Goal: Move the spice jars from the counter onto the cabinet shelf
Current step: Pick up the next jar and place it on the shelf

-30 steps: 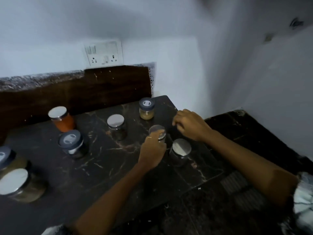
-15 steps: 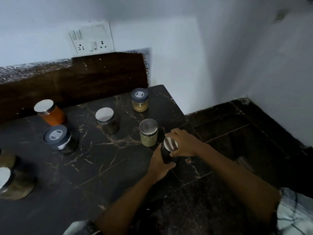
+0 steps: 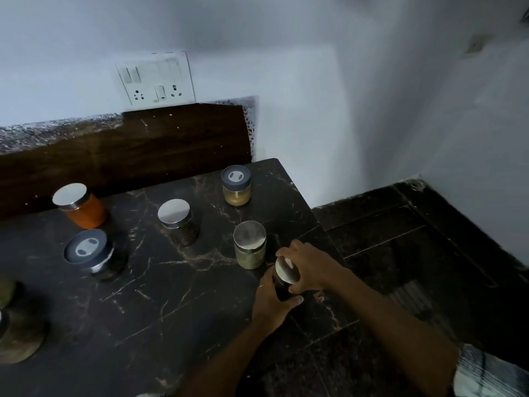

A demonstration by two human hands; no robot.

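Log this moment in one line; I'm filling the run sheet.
phase: pickup | left hand: grips dark jar | right hand: on its steel lid | counter: other jars waiting
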